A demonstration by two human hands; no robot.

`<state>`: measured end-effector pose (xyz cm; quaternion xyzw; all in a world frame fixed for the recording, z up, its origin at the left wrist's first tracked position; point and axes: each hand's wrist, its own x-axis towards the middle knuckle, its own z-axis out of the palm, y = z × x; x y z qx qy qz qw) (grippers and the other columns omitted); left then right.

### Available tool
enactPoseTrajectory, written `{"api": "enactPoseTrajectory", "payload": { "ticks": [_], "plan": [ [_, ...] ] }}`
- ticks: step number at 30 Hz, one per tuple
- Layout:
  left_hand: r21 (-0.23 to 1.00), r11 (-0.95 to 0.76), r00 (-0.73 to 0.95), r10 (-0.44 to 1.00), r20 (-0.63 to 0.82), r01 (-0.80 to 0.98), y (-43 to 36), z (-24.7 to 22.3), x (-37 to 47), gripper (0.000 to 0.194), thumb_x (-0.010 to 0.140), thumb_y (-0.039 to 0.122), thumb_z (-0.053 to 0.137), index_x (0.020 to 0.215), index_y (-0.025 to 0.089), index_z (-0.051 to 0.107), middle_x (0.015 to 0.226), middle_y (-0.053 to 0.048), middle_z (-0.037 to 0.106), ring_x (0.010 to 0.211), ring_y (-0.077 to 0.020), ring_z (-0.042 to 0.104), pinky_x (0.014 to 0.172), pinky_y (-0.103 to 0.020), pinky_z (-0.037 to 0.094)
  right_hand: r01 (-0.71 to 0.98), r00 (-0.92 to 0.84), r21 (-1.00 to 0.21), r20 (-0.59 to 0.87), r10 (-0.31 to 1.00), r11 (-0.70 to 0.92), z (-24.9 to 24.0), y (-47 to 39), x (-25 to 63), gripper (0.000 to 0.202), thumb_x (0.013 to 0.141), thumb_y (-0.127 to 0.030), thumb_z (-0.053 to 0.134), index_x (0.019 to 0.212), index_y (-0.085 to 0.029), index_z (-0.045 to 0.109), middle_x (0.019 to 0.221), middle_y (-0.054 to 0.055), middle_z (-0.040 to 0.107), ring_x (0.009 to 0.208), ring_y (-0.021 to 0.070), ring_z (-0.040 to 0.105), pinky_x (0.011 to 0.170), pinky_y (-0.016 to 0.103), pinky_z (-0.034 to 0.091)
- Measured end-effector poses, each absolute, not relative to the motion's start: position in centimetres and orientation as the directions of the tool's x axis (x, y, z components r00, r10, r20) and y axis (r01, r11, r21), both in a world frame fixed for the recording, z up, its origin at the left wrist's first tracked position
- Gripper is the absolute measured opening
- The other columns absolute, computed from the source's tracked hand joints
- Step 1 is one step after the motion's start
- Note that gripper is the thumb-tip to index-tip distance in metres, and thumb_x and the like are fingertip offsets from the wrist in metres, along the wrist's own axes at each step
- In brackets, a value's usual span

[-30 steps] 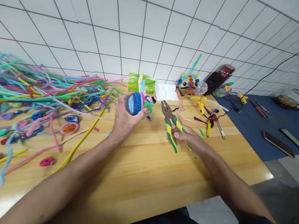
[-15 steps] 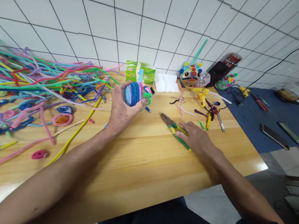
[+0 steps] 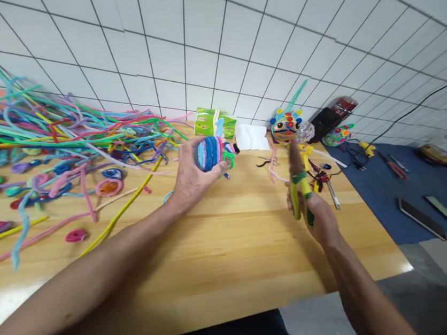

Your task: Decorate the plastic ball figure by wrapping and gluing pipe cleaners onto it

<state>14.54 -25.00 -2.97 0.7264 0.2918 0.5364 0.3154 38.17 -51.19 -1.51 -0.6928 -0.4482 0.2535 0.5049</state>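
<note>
My left hand [image 3: 192, 172] is wrapped round a small craft figure [image 3: 209, 153] wound in blue, purple and pink pipe cleaners, with a green loop and a dark tip on its right side. My palm and fingers hide part of its left side. On the right, my right hand [image 3: 321, 214] grips pliers [image 3: 300, 180] with yellow and green handles. Their dark jaws point up and away from me, above the tabletop, and are slightly blurred.
Many pipe cleaners [image 3: 93, 128] lie heaped at the left with coiled pieces. Behind the figure stand a green packet [image 3: 210, 121] and white paper [image 3: 251, 136]. A decorated figure [image 3: 285, 124], a yellow glue gun [image 3: 306, 152] and a blue cloth [image 3: 379, 187] are to the right.
My right hand has lifted the pliers off the table and turned their jaws upward, moving right. My left hand keeps its hold on the craft figure. The camera view has shifted a little.
</note>
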Motion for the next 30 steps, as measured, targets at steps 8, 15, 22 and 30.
{"api": "enactPoseTrajectory", "payload": {
  "ticks": [8, 15, 22, 30],
  "plan": [
    [0.752, -0.654, 0.263, 0.742, 0.617, 0.081, -25.8, -1.6, 14.0, 0.07, 0.089, 0.043, 0.093, 0.148, 0.026, 0.059, 0.143, -0.011, 0.067, 0.136, -0.0332, 0.066, 0.121, -0.053, 0.056, 0.317, 0.374, -0.923, -0.091, 0.923, -0.219, 0.0, -48.2, 32.7, 0.044, 0.096, -0.067, 0.073, 0.095, -0.023, 0.082, 0.096, 0.01, 0.079, 0.107, 0.032, 0.074, 0.097, 0.046, 0.059],
    [0.721, -0.686, 0.19, 0.724, 0.663, 0.094, -25.5, -0.5, 13.8, 0.071, 0.088, 0.042, 0.095, 0.147, 0.028, 0.059, 0.144, -0.011, 0.066, 0.137, -0.0342, 0.065, 0.12, -0.055, 0.056, 0.507, 0.375, -0.829, -0.034, 0.926, -0.236, -1.4, -46.2, 33.5, 0.052, 0.102, -0.059, 0.065, 0.137, -0.022, 0.076, 0.136, 0.016, 0.082, 0.119, 0.035, 0.078, 0.1, 0.054, 0.066],
    [0.684, -0.724, 0.185, 0.687, 0.703, 0.093, -26.1, -0.1, 13.8, 0.071, 0.088, 0.042, 0.095, 0.147, 0.027, 0.058, 0.144, -0.012, 0.066, 0.137, -0.0344, 0.065, 0.12, -0.053, 0.056, 0.919, 0.328, -0.362, 0.482, 0.812, -0.156, -4.3, -44.3, 34.2, 0.08, 0.105, -0.034, 0.059, 0.18, -0.018, 0.036, 0.173, 0.026, 0.055, 0.163, 0.0401, 0.051, 0.134, 0.07, 0.047],
    [0.618, -0.779, 0.211, 0.624, 0.752, 0.103, -26.9, -0.1, 13.8, 0.075, 0.087, 0.032, 0.093, 0.151, 0.029, 0.055, 0.148, -0.012, 0.066, 0.141, -0.0354, 0.064, 0.124, -0.056, 0.055, 0.978, 0.206, -0.14, 0.603, 0.771, -0.152, -3.6, -43.0, 33.9, 0.093, 0.105, -0.027, 0.059, 0.186, -0.021, 0.014, 0.17, 0.026, 0.052, 0.16, 0.0426, 0.051, 0.132, 0.072, 0.05]
  ]
}}
